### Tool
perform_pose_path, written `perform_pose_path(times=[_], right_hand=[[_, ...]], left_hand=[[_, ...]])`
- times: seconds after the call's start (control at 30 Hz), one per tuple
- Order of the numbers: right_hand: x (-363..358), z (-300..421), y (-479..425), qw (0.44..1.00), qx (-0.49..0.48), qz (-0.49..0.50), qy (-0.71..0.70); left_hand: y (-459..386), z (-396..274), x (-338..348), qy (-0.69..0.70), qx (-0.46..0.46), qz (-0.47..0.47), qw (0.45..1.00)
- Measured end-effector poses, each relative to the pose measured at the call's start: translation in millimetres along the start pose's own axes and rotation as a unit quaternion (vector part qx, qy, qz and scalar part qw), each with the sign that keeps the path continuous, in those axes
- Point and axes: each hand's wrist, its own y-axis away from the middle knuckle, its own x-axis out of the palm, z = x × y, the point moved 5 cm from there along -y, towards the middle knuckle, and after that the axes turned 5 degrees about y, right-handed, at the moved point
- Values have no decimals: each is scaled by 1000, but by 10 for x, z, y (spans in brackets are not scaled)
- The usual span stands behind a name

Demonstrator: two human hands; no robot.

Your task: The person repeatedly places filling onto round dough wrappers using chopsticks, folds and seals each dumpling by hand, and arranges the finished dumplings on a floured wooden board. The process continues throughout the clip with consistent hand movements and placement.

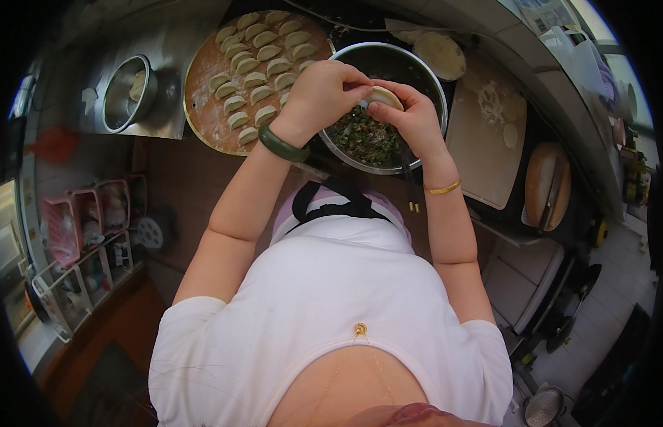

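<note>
Over a steel bowl [443,107], my left hand [326,99] and my right hand [414,115] hold one folded dumpling [386,97] between them. The left fingertips pinch its near end, while the right thumb and fingers wrap its other side. Chopped green and meaty filling [369,140] lies in the bowl below. Dark chopsticks [409,184] with gold-coloured ends stick out beneath my right hand; whether the hand grips them or they rest on the bowl, I cannot tell. To the left, a round floured board [203,115] carries rows of several pleated dumplings [262,95].
A floured cutting board [478,155] bears a flat dough round [510,135]. Nearby are a stack of wrappers [439,56] and a knife [553,192] on a round wooden block [534,184]. At left, a smaller steel bowl [123,117] holds dough [137,85]; pink baskets [62,229] stand below.
</note>
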Motion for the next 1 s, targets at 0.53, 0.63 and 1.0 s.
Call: perform_pose_path(times=[0.53, 0.63, 1.0], right_hand=[[-256, 52, -46, 998, -2, 21, -55], [-270, 45, -58, 999, -14, 26, -34], [-234, 87, -8, 996, -48, 23, -72]], left_hand=[[-124, -31, 38, 121, -40, -42, 991], [-133, -260, 83, -13, -17, -14, 1000], [-108, -135, 240, 36, 76, -46, 995]])
